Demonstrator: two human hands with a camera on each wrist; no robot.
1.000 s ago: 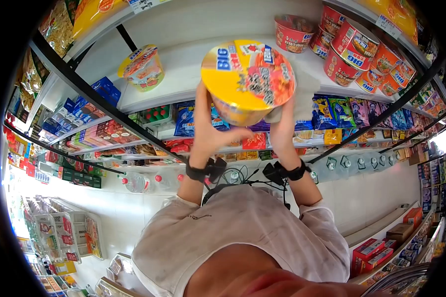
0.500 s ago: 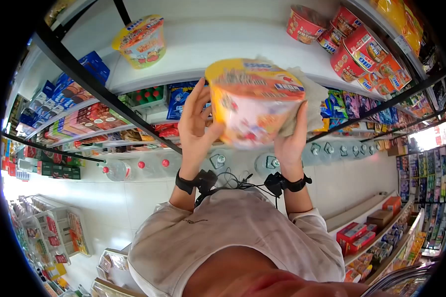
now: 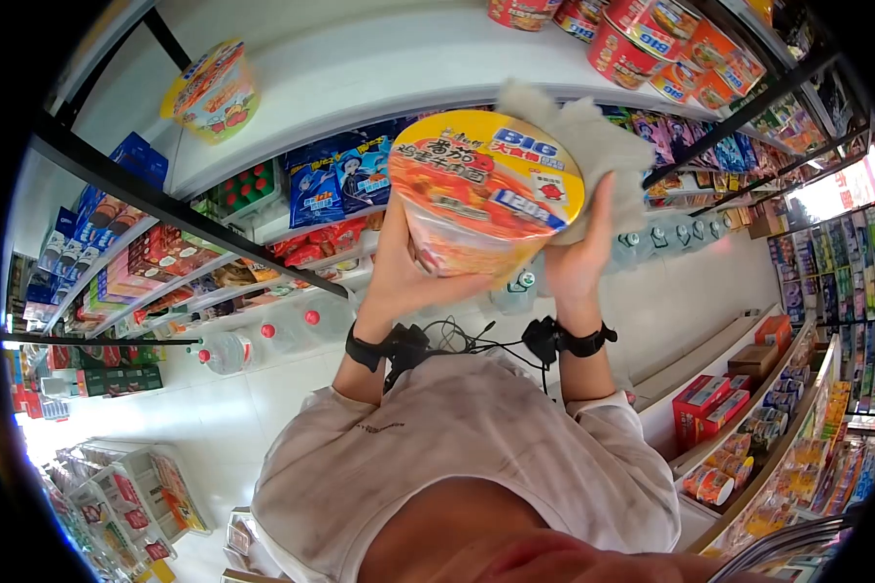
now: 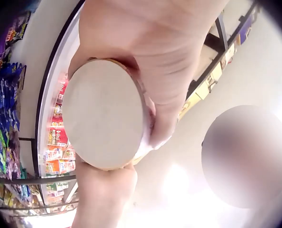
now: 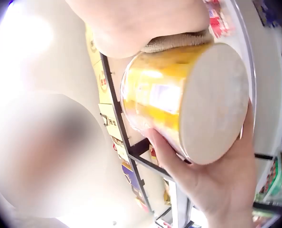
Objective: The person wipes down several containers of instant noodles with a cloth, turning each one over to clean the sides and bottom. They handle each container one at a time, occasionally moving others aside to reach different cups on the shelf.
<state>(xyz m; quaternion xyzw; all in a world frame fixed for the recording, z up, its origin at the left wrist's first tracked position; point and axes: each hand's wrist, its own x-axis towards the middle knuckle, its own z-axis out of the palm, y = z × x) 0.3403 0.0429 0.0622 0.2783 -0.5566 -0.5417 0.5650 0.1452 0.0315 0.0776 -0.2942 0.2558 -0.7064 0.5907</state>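
Note:
A large yellow-lidded instant noodle bowl [image 3: 486, 185] is held up in front of the body, its lid tilted toward the head camera. My left hand [image 3: 396, 277] grips it from the left, thumb across the near side. On the right, my right hand [image 3: 578, 260] holds a greyish-white cloth [image 3: 617, 151] against the bowl's side; most of its fingers are hidden behind the cloth. The bowl's plain white base [image 4: 103, 114] faces the left wrist camera. In the right wrist view, the cloth's edge [image 5: 179, 42] lies between the right palm and the yellow wall.
Beyond the hands runs a white shelf [image 3: 360, 87], with another yellow noodle bowl [image 3: 214, 97] at left and stacked red bowls [image 3: 632, 49] at right. Blue snack packets [image 3: 335, 180] fill the shelf below. Black shelf posts [image 3: 165, 185] slant at both sides. Large water bottles [image 3: 226, 352] line the floor.
The bowl first tipped to show its side, then turned again so its lid faces up with the print rotated. The cloth spreads more into view at the right. The head view has shifted rightward.

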